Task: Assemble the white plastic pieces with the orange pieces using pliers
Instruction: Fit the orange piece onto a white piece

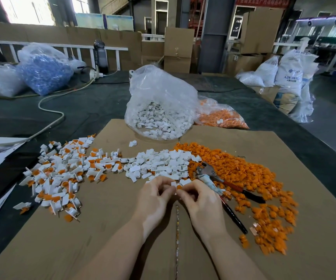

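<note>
Step in hand, as judged: mating one white piece [174,184] with one orange piece [179,187] by hand, ahead of any squeeze with the pliers [219,185]. To do it well, the two parts should be lined up squarely and seated fully with the fingertips; a tilted insert would likely jam or crack under the tool. Both parts are small, so a light pinch close to the joint gives the best control.

Hand pose: both forearms enter from the bottom of the frame and converge at lower centre. The left hand [155,199] is curled, its fingers pinching the white piece at the tips. The right hand [198,201] is likewise curled, its fingers pinching the orange piece. The two parts touch between the hands, just above the cardboard [102,229] that covers the surface [94,106]. How deep the insert sits cannot be told.

The pliers lie untouched just right of the right hand, head toward the piles, handles toward lower right, partly on the orange pile [254,178].

Beyond the hands, at mid-frame, lies a white pile [159,164], touching the orange pile on its right. At centre left lies a spread of joined white-and-orange units [62,174], apparently finished work.

Farther back: a clear bag of white pieces [159,110] at centre, with a bag of orange pieces [221,116] just beside it on the right. A bag of blue parts [43,71] sits at upper left.
</note>
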Available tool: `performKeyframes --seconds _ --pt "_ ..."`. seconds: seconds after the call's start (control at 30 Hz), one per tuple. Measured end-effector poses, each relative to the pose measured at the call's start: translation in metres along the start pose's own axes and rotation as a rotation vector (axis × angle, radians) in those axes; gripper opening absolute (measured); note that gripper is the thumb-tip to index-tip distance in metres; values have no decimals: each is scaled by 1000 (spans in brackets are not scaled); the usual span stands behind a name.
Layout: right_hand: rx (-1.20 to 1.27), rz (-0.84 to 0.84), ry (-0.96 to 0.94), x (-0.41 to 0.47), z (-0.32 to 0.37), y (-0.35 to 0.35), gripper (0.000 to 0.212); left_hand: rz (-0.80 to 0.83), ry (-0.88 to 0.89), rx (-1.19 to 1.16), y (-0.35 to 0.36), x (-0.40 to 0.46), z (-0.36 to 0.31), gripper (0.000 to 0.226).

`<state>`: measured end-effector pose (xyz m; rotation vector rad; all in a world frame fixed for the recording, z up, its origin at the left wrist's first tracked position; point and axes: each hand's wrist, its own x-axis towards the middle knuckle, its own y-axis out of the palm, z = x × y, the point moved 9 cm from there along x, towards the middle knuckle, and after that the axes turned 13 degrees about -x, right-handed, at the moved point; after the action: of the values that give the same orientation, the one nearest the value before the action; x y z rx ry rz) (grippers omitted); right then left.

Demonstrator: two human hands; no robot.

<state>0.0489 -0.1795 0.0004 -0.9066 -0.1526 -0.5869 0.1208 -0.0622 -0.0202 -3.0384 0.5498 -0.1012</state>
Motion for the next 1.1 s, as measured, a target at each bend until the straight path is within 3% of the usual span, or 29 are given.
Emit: performKeyframes --seconds 0.2,1.1 --pt "123 -3 -67 0 4 0 34 13 13 -11 -2 -1 -2 9" --pt "89 -37 -128 0 12 -5 27 43 4 -36 2 1 -4 6"
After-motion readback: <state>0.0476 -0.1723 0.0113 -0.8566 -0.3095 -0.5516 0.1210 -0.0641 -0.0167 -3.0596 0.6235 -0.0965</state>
